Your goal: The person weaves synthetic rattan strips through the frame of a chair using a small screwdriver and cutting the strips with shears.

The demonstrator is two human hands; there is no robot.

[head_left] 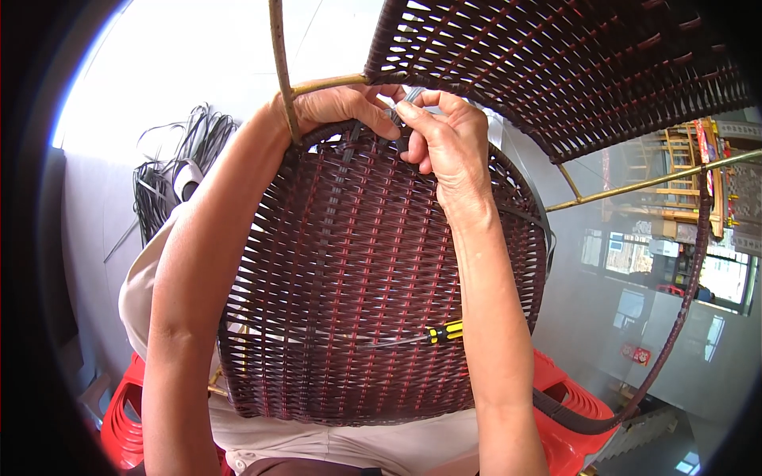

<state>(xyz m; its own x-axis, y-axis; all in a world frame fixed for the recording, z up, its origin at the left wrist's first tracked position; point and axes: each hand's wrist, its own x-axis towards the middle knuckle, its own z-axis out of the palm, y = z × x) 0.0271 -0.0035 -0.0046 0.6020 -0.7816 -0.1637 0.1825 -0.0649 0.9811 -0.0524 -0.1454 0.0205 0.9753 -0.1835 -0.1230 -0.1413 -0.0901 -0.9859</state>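
A dark brown and red woven chair seat lies over my lap, its far rim under both hands. My left hand reaches past a bare yellowish frame rod and is closed on that rim, thumb pressed down near the weave. Close beside it, my right hand pinches a thin grey strip between thumb and forefinger, its other fingers curled. Greyish strips run lengthwise through the left part of the weave. A screwdriver with a yellow and black handle rests on the seat, partly behind my right forearm.
The woven chair back rises at the upper right, with a curved wrapped arm at the right. Loose dark strips lie on the pale floor at the left. Red plastic stools show at the lower corners. Bamboo-coloured chair frames stand farther right.
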